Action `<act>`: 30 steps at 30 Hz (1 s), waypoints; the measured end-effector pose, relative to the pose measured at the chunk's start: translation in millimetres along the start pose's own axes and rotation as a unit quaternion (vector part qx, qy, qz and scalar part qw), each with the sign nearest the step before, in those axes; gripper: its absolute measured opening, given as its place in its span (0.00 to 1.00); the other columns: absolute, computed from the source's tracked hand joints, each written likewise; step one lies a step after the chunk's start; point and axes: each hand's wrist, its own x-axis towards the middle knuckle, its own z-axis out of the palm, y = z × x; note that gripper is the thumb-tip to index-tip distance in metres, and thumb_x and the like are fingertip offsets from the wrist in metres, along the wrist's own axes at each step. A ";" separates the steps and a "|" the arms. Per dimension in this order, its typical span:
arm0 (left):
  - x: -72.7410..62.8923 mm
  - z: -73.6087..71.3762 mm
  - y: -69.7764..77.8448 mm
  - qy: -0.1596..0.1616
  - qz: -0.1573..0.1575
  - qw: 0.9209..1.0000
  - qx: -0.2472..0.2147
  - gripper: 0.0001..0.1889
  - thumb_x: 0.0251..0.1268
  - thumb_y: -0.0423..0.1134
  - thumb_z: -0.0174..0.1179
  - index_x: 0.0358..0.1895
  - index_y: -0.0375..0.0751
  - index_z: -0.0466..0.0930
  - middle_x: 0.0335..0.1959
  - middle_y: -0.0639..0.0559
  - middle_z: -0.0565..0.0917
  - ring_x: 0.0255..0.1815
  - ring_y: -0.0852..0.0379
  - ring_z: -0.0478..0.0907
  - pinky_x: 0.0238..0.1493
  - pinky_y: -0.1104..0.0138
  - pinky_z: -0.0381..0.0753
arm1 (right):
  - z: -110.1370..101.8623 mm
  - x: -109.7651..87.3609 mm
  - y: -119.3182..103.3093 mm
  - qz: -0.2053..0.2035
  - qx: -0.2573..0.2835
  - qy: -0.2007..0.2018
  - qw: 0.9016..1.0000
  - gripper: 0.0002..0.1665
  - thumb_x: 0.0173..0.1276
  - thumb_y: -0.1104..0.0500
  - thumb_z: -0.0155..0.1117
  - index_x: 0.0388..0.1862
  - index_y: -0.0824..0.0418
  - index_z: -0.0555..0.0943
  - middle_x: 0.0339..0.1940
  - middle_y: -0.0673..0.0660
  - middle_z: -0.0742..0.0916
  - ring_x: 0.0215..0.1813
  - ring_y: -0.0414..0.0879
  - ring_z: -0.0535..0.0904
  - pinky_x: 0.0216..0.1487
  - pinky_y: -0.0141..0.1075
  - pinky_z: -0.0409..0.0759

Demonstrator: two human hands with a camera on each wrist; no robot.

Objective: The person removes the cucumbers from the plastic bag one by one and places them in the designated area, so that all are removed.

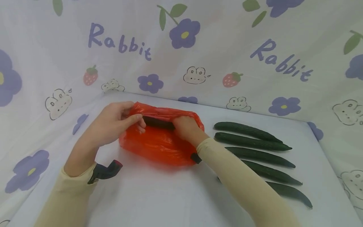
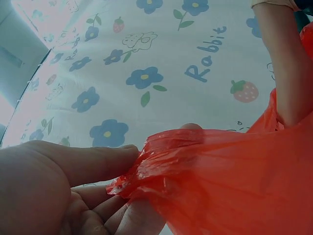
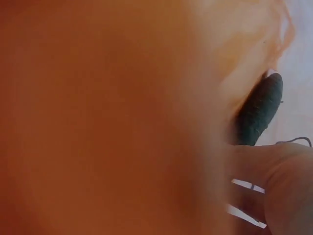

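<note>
A red plastic bag (image 1: 158, 145) sits at the middle of the table with its mouth held apart. My left hand (image 1: 112, 121) pinches the bag's left edge; the left wrist view shows the thin plastic (image 2: 161, 161) bunched between thumb and fingers. Inside the mouth, my right hand (image 1: 187, 128) grips a dark green cucumber (image 1: 158, 123) by its right end. That cucumber lies crosswise in the opening, pointing towards the left hand. In the right wrist view the cucumber (image 3: 261, 107) sticks out past the fingers, and blurred orange-red plastic fills much of the picture.
Several more cucumbers (image 1: 252, 141) lie in a row on the white table (image 1: 147, 201) to the right, partly behind my right forearm. A white cloth (image 1: 215, 50) printed with flowers and rabbits hangs behind. Dark camera straps (image 1: 106, 171) are on the wrists.
</note>
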 end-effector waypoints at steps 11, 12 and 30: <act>-0.4 2.2 0.6 0.002 0.001 1.000 -0.001 0.06 0.83 0.37 0.62 0.52 0.37 0.81 0.37 0.49 0.90 0.42 0.52 0.89 0.55 0.68 0.85 | -0.5 1.2 1.7 0.005 -0.018 0.024 1.000 0.10 0.80 0.63 0.63 0.52 0.55 0.87 0.41 0.53 0.89 0.47 0.53 0.85 0.60 0.50 0.85; -0.7 1.9 0.9 0.002 0.001 1.000 -0.002 0.06 0.83 0.36 0.62 0.52 0.37 0.81 0.37 0.48 0.90 0.42 0.52 0.89 0.54 0.68 0.85 | -2.4 1.8 0.0 0.002 -0.033 0.023 0.999 0.08 0.79 0.62 0.64 0.51 0.56 0.87 0.40 0.54 0.89 0.46 0.54 0.86 0.58 0.51 0.86; 0.0 -1.5 -0.1 0.016 -0.005 1.000 -0.019 0.07 0.83 0.35 0.62 0.54 0.36 0.81 0.37 0.46 0.90 0.41 0.50 0.89 0.53 0.68 0.86 | -53.5 -17.7 -33.2 0.057 -0.001 -0.010 0.998 0.03 0.73 0.58 0.70 0.41 0.55 0.83 0.34 0.53 0.84 0.40 0.52 0.81 0.40 0.48 0.83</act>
